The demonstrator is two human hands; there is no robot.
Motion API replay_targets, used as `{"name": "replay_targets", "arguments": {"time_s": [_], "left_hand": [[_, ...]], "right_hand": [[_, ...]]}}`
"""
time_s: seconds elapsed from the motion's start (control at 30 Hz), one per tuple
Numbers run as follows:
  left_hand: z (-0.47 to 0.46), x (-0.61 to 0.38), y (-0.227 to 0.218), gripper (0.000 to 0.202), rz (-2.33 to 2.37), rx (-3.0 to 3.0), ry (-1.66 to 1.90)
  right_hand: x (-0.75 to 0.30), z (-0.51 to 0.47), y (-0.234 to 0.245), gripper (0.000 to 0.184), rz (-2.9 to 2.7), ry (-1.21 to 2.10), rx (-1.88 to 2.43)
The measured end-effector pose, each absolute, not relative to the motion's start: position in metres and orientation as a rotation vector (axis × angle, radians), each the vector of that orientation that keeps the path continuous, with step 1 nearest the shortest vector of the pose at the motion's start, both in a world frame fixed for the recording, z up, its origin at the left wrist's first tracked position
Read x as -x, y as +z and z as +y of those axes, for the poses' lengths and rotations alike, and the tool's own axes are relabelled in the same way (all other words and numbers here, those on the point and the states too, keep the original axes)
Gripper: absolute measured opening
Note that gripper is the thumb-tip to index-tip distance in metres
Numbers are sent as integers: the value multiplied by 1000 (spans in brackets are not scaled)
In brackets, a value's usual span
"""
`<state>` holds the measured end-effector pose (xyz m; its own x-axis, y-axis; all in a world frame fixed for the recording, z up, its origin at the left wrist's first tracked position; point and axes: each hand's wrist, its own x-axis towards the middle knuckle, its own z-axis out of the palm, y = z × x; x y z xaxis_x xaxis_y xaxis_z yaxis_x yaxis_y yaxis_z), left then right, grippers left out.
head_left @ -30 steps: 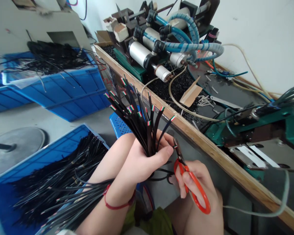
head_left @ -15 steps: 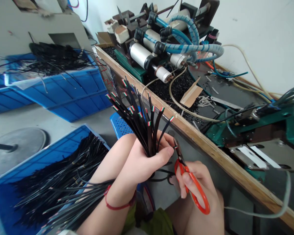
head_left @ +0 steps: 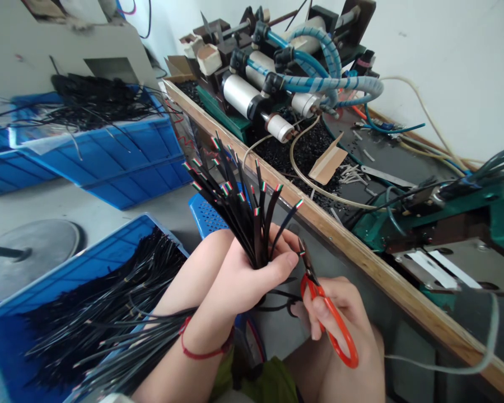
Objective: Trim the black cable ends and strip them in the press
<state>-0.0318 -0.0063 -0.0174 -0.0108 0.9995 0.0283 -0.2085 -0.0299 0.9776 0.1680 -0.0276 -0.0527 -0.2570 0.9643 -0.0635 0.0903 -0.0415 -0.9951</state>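
Workbench point(head_left: 386, 272) strewn with black scraps point(head_left: 273, 151); blue crates point(head_left: 138, 159) nearby; left hand point(head_left: 243, 280) clutching black cables point(head_left: 258, 238), right hand point(head_left: 340, 308) scissors point(head_left: 315, 289).

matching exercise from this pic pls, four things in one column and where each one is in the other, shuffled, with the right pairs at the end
Things:
1. orange-red-handled scissors
2. fanned black cables
3. bent cardboard piece
4. red cord

Places:
A. around the left wrist
B. on the wood-edged workbench
C. in the right hand
D. in the left hand

Right pairs: 1-C, 2-D, 3-B, 4-A
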Motion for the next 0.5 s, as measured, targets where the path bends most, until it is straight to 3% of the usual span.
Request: {"name": "replay_targets", "arguments": {"time_s": [0.5], "left_hand": [[-4, 32, -20, 32, 1037, -1073, 1336]], "right_hand": [[-168, -28, -58, 69, -1471, 1363, 1180]]}}
